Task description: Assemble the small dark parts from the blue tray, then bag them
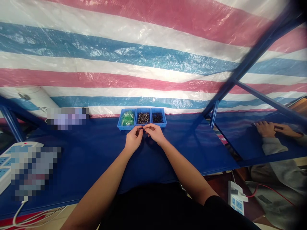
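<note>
Fingers of left hand (133,138) and right hand (155,133) closed on a tiny dark part (143,128), blue three-compartment tray (122,126) just beyond them, blue table (182,150) running wide to either side, its near edge well back from them.

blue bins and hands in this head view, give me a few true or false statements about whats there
1. Four bins stand in a row. False: there are three blue plastic bins, side by side.
2. The bin furthest left in view holds green items. True.
3. The two hands are apart. False: the left hand and right hand meet at the fingertips, pinching a small dark part.
4. A co-worker's hands show at the right of the view. True.
5. The backdrop is a plain white sheet. False: it is a striped red, white and blue tarpaulin.
</note>
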The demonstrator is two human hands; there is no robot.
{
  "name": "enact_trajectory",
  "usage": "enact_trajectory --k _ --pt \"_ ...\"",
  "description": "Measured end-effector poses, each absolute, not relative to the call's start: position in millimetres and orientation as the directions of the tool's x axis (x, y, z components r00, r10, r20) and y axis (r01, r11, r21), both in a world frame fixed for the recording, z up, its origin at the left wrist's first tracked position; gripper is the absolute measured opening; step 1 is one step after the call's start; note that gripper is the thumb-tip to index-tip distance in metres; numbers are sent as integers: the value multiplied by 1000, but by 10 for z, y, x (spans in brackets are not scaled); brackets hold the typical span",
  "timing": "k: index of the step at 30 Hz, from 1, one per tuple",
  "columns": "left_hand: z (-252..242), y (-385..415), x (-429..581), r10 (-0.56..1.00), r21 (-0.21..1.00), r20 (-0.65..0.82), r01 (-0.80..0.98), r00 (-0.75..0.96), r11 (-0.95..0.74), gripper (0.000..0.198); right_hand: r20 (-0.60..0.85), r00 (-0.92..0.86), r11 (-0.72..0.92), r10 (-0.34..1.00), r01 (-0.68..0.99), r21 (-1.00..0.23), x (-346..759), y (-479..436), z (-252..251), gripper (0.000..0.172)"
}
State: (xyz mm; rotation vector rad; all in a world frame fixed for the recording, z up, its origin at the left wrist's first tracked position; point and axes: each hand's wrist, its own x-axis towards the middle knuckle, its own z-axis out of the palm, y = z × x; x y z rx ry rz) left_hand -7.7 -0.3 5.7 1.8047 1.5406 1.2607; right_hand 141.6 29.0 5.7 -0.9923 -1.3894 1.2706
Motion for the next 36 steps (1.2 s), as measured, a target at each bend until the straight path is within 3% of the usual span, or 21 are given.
enact_trajectory --k 3,10,20,36 --pt "69 -15 -67 942 813 337 503 6 -294 27 45 -200 7 979 -185 -983 1415 281 111 17" --pt "54 -15 -73 943 827 332 485 -13 -284 26 -2 -211 -47 978 -208 -977 1412 269 141 18" --pt "76 -20 -75 935 808 356 501 3 -310 25 112 -231 84 967 -126 -988 1433 256 150 25" --pt "49 -11 -68 935 826 353 480 -28 -297 24 109 -231 76 967 -147 -986 1435 276 99 32"
